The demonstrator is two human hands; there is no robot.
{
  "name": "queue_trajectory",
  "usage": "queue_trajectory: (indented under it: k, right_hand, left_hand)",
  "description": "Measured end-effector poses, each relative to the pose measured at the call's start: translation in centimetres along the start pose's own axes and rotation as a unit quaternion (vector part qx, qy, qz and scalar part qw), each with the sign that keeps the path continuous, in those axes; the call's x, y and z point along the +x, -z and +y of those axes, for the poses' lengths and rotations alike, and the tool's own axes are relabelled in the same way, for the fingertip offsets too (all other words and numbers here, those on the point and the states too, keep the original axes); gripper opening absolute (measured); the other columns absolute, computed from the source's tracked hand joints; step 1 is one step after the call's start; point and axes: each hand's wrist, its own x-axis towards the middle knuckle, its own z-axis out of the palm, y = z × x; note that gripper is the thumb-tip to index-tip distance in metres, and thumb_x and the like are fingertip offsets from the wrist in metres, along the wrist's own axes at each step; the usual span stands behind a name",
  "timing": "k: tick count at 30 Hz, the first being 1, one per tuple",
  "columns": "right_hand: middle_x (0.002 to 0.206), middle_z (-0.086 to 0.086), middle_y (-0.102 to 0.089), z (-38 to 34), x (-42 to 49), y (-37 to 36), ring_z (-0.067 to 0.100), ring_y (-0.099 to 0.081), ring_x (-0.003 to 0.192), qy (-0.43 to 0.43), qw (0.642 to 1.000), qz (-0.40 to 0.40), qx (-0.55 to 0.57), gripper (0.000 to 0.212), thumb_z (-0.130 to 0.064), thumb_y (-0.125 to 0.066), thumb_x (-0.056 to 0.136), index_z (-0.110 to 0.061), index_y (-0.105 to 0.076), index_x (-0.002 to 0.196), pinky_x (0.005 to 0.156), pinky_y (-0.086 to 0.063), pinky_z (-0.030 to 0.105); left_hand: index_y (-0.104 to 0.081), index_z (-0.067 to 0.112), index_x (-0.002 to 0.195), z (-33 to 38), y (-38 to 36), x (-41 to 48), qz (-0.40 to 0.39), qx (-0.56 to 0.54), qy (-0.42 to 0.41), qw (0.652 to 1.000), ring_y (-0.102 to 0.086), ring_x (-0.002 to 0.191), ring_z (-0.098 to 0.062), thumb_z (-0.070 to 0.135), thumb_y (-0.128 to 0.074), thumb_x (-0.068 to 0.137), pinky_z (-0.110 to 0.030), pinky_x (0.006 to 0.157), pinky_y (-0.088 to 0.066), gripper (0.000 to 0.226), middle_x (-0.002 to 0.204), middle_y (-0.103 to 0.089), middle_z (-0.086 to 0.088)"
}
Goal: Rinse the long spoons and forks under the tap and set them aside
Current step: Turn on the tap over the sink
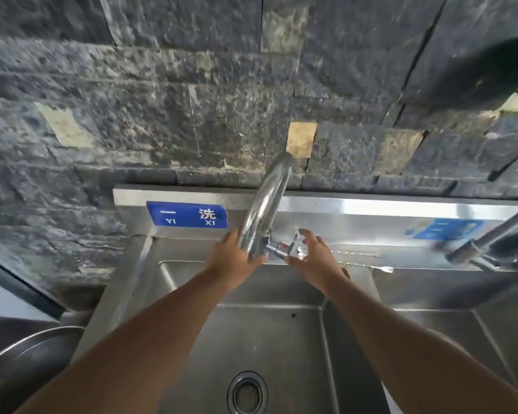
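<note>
A chrome tap (266, 201) arches over the steel sink (269, 333). My left hand (232, 258) is wrapped around the base of the tap. My right hand (313, 255) hovers with fingers spread just right of the tap's lever handle (286, 245), holding nothing. Long thin forks (368, 261) lie on the sink's back ledge to the right of my right hand, tines pointing right. No water is visible coming from the tap.
A drain (247, 392) sits at the basin's bottom. A second basin (449, 306) and another tap (488, 243) are on the right. Blue labels (189, 215) mark the backsplash. A round metal bowl (27, 354) is at the lower left. The wall behind is dark stone.
</note>
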Motion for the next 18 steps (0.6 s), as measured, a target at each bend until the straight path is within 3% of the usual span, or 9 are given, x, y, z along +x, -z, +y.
queue_trajectory:
  k: [3, 5, 7, 10, 12, 13, 15, 18]
  right_hand:
    - [0.128, 0.008, -0.056, 0.0, 1.4, -1.0, 0.024, -0.063, 0.106, -0.031, 0.998, 0.003, 0.056, 0.073, -0.041, -0.076, 0.08, -0.029, -0.042, 0.143, 0.083, -0.057, 0.04]
    - [0.12, 0.004, -0.059, 0.1, 2.3, -1.7, 0.022, -0.07, 0.081, -0.056, 0.992, -0.015, 0.111, 0.064, -0.036, -0.077, 0.081, -0.027, -0.048, 0.137, 0.059, -0.059, 0.038]
    - [0.112, 0.002, -0.063, 0.2, 2.9, -2.1, 0.015, -0.065, 0.051, -0.076, 0.982, -0.048, 0.164, 0.052, -0.031, -0.077, 0.084, -0.024, -0.053, 0.13, 0.042, -0.05, 0.027]
    - [0.094, 0.002, -0.069, 0.2, 3.7, -2.4, 0.012, -0.061, 0.044, -0.08, 0.971, -0.09, 0.207, 0.045, -0.031, -0.076, 0.085, -0.021, -0.058, 0.124, 0.043, -0.052, 0.026]
    - [0.091, 0.006, -0.073, 0.0, 4.1, -2.5, 0.011, -0.062, 0.046, -0.079, 0.962, -0.107, 0.236, 0.046, -0.032, -0.076, 0.085, -0.019, -0.06, 0.126, 0.046, -0.054, 0.026]
    - [0.093, 0.01, -0.074, 0.0, 4.2, -2.5, 0.011, -0.063, 0.047, -0.082, 0.959, -0.114, 0.246, 0.045, -0.032, -0.075, 0.086, -0.019, -0.06, 0.126, 0.046, -0.055, 0.025]
    - [0.096, 0.011, -0.075, 0.0, 4.5, -2.6, 0.012, -0.063, 0.048, -0.084, 0.957, -0.122, 0.248, 0.042, -0.031, -0.074, 0.087, -0.02, -0.063, 0.126, 0.047, -0.054, 0.024]
    - [0.092, 0.01, -0.074, 0.1, 4.8, -2.9, 0.014, -0.059, 0.047, -0.07, 0.96, -0.119, 0.245, 0.037, -0.028, -0.072, 0.089, -0.018, -0.066, 0.124, 0.045, -0.051, 0.025]
  left_hand:
    - [-0.016, 0.022, 0.156, 0.5, -1.9, 1.0, 0.002, -0.045, -0.012, 0.999, -0.038, 0.139, -0.028, 0.053, -0.057, 0.091, -0.037, 0.109, -0.033, 0.082, 0.158, -0.031, -0.008]
    - [-0.013, 0.016, 0.157, 1.2, -2.6, 1.5, 0.012, -0.056, -0.024, 0.998, -0.035, 0.142, -0.029, 0.043, -0.059, 0.094, -0.04, 0.114, -0.032, 0.083, 0.161, -0.025, -0.008]
    - [-0.02, 0.012, 0.155, 1.9, -3.0, 2.1, 0.045, -0.084, -0.018, 0.995, -0.039, 0.14, -0.03, 0.033, -0.062, 0.094, -0.044, 0.113, -0.034, 0.077, 0.157, -0.034, -0.011]
    - [-0.034, 0.009, 0.148, 2.9, -3.0, 3.3, 0.079, -0.098, 0.002, 0.992, -0.053, 0.126, -0.031, 0.024, -0.065, 0.092, -0.042, 0.104, -0.043, 0.065, 0.143, -0.051, -0.012]
    - [-0.046, 0.006, 0.137, 3.6, -2.8, 4.0, 0.086, -0.135, 0.013, 0.987, -0.059, 0.109, -0.024, 0.021, -0.068, 0.09, -0.017, 0.091, -0.044, 0.054, 0.128, -0.06, -0.009]
    - [-0.053, 0.004, 0.127, 3.8, -2.6, 4.3, 0.094, -0.15, 0.018, 0.984, -0.058, 0.096, -0.018, 0.018, -0.071, 0.088, -0.006, 0.08, -0.039, 0.045, 0.114, -0.063, -0.006]
    - [-0.061, 0.002, 0.109, 4.0, -2.4, 4.9, 0.102, -0.166, 0.025, 0.98, -0.053, 0.08, -0.013, 0.015, -0.074, 0.085, 0.002, 0.063, -0.035, 0.03, 0.093, -0.06, -0.001]
    - [-0.062, 0.004, 0.104, 3.6, -2.9, 5.2, 0.109, -0.172, 0.019, 0.979, -0.046, 0.064, 0.003, 0.013, -0.075, 0.084, 0.005, 0.06, -0.033, 0.025, 0.085, -0.057, 0.005]
